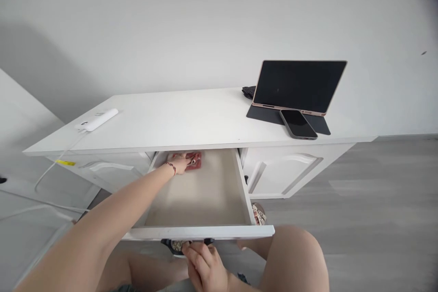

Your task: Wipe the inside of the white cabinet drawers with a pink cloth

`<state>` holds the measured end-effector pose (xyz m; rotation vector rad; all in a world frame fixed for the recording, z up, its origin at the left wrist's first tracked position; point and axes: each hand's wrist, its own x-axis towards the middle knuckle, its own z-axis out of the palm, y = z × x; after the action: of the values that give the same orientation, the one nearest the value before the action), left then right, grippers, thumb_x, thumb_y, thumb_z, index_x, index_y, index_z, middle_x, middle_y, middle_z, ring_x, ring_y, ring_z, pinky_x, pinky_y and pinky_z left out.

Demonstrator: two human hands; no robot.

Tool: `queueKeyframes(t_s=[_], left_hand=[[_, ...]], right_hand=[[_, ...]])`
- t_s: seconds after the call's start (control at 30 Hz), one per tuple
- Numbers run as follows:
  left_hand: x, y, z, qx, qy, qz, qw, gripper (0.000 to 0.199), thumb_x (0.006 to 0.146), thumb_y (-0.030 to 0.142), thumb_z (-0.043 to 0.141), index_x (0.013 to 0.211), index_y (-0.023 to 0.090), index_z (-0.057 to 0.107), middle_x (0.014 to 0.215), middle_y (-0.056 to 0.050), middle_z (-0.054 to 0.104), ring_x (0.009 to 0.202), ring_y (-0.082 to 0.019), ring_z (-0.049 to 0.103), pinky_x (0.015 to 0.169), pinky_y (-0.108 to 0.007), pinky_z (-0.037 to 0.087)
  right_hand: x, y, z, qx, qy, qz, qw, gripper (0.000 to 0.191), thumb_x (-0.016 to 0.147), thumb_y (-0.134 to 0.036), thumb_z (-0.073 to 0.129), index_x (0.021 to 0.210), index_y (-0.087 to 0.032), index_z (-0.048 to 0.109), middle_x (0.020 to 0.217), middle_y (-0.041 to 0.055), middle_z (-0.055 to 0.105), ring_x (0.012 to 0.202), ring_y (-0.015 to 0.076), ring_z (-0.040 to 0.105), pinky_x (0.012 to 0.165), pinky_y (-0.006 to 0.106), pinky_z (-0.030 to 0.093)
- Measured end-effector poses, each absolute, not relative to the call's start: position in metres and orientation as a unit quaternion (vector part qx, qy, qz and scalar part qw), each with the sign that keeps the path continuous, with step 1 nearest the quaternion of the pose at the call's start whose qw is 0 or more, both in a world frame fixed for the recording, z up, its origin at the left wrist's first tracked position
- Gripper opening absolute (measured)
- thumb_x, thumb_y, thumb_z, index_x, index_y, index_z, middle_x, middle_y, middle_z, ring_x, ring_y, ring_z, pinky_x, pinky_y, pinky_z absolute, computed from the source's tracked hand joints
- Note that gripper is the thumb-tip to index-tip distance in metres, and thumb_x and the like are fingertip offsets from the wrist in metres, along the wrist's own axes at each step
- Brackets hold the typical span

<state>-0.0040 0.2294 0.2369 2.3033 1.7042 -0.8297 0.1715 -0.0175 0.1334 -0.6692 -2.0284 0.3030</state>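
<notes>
A white drawer [201, 200] is pulled out in front of me. My left hand [180, 165] reaches into its back left corner, fingers closed at a flat red packet [196, 160] that has a pale and grey pattern or contents I cannot make out. The packet lies near the drawer's rear, partly covered by the hand. Below the drawer front, my right hand [205, 267] has its fingers curled round the dark drawer handle [208, 241]. A beaded bracelet circles the left wrist.
On the white cabinet top [178, 118] stand a tablet [299, 84] on a dark folding cover, a phone [298, 124] and a dark bundle [248, 92]. At left lies a white power strip or adapter [99, 120] with a cable. My knees flank the drawer front.
</notes>
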Motion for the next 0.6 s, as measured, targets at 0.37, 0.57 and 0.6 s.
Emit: queueKeyframes(t_s=[0.37,0.57,0.6], left_hand=[[0.037,0.161,0.247,0.823,0.444,-0.306,0.181,0.103,0.062,0.016,0.066,0.150,0.040,0.018,0.142,-0.016,0.042,0.105,-0.034,0.062,0.085,-0.044,0.049],[0.049,0.134,0.259,0.830,0.404,-0.345,0.170,0.095,0.067,0.016,0.064,0.148,0.043,0.022,0.145,-0.016,0.040,0.114,-0.038,0.057,0.087,-0.048,0.049],[0.050,0.131,0.260,0.834,0.397,-0.342,0.171,0.093,0.068,0.016,0.063,0.148,0.043,0.024,0.143,-0.016,0.042,0.111,-0.037,0.059,0.087,-0.047,0.050]], right_hand=[[0.170,-0.019,0.124,-0.279,-0.837,0.114,0.457,0.036,0.094,-0.014,0.035,0.128,-0.016,0.046,0.103,0.0100,0.069,0.097,0.0156,0.064,0.071,0.027,0.052],[0.169,-0.020,0.124,-0.277,-0.830,0.121,0.469,0.036,0.093,-0.013,0.038,0.128,-0.016,0.045,0.101,0.0106,0.068,0.095,0.0168,0.064,0.068,0.028,0.053],[0.168,-0.020,0.124,-0.277,-0.829,0.120,0.472,0.035,0.093,-0.013,0.038,0.127,-0.016,0.046,0.100,0.0104,0.068,0.095,0.0168,0.064,0.068,0.028,0.053]])
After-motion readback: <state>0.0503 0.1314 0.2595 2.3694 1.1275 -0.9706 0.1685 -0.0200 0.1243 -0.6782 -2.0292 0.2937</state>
